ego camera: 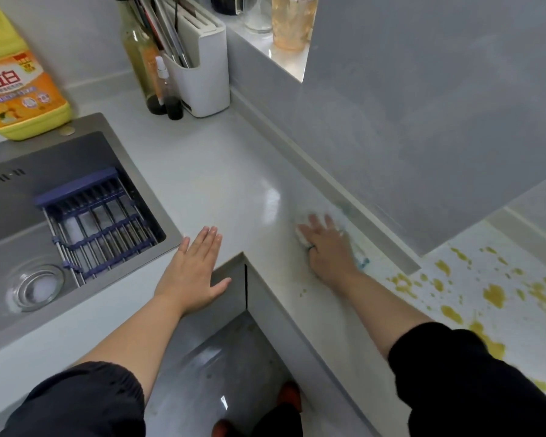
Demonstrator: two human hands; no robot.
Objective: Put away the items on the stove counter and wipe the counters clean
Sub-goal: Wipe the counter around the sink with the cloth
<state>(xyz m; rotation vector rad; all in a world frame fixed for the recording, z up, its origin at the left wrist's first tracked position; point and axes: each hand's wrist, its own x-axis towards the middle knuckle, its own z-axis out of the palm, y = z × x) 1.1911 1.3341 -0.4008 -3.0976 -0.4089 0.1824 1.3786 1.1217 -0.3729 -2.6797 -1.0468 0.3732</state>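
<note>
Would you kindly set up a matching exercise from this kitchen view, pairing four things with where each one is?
Things:
1. detergent bottle
2. blue rack
3. white cloth
4. yellow splatter

Places:
A. pressed under the right hand
B. lying across the sink basin
C. on the counter, to the right of the right hand
D. behind the sink, at the far left

Pairs: 1-D, 2-B, 3-A, 4-C
</note>
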